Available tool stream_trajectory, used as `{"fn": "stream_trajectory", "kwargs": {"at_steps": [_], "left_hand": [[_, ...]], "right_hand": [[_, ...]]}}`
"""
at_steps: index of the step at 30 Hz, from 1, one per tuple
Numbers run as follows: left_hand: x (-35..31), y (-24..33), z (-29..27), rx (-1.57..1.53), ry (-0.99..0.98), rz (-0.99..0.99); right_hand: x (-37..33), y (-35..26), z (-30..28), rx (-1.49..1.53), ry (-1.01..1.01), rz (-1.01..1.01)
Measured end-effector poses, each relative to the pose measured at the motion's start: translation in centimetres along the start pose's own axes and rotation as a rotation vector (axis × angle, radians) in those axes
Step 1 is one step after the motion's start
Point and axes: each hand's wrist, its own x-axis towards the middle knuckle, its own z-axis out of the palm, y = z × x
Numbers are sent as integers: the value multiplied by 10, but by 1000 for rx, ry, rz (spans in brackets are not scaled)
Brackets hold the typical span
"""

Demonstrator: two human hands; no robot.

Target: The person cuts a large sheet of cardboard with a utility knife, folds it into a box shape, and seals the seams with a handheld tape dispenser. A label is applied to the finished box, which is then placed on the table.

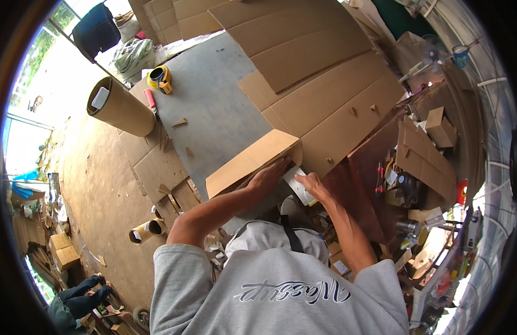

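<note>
A folded cardboard box [253,159] stands at the near edge of the grey work surface, its brown top strip slanting up to the right. My left hand [268,177] grips its near side by the right end, the fingertips partly hidden in shadow. Just to the right, my right hand [314,184] is closed on a flat white piece [299,187], its thumb lying along the top edge. That piece tilts down beside the box's right end; its exact kind I cannot make out.
Large cardboard sheets [303,39] cover the far right of the grey table [208,72]. Farther left are a yellow tape roll [159,80], a red-handled tool [150,99] and a big cardboard tube [121,109]. Cluttered shelves [426,234] line the right side; a smaller tube [149,230] lies lower left.
</note>
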Motion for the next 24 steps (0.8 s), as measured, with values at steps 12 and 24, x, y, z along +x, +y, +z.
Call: {"fn": "stream_trajectory", "kwargs": {"at_steps": [12, 24], "left_hand": [[18, 36, 36, -1076, 118, -273], [-59, 74, -97, -2702, 198, -1076]], "right_hand": [[20, -10, 4, -710, -25, -36], [-150, 72, -29, 371, -120, -553]]}}
